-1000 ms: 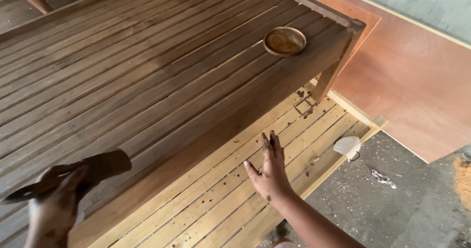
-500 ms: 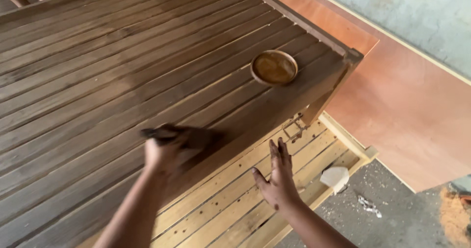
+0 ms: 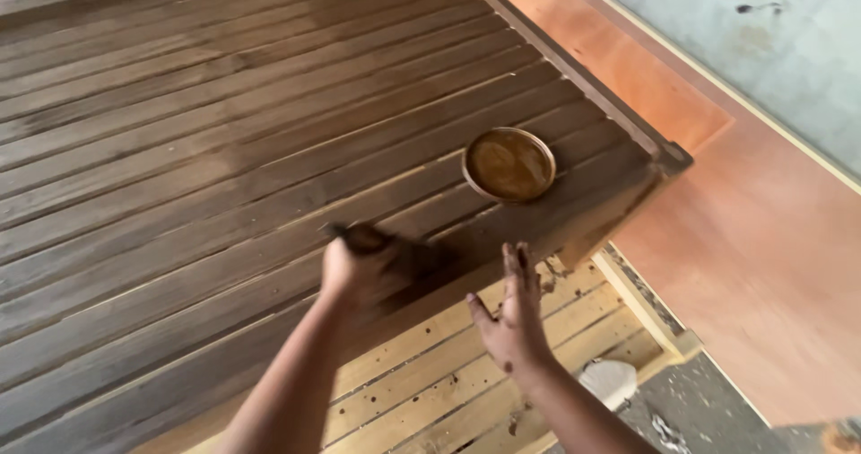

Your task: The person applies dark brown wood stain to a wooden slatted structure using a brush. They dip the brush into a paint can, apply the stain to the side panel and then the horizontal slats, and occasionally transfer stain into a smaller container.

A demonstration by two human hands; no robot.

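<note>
Since 0.5 s ago, the dark brush has been carried closer to the round bowl of brown stain. It is gripped in the curled left hand, just below and left of the bowl, on the stained slatted panel. Right hand is held open, fingers straight, below the bowl over pale raw slats. Grooved, matte wood throughout.

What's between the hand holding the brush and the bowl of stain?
In the head view, only dark stained slats lie between the left hand and the bowl.
</note>
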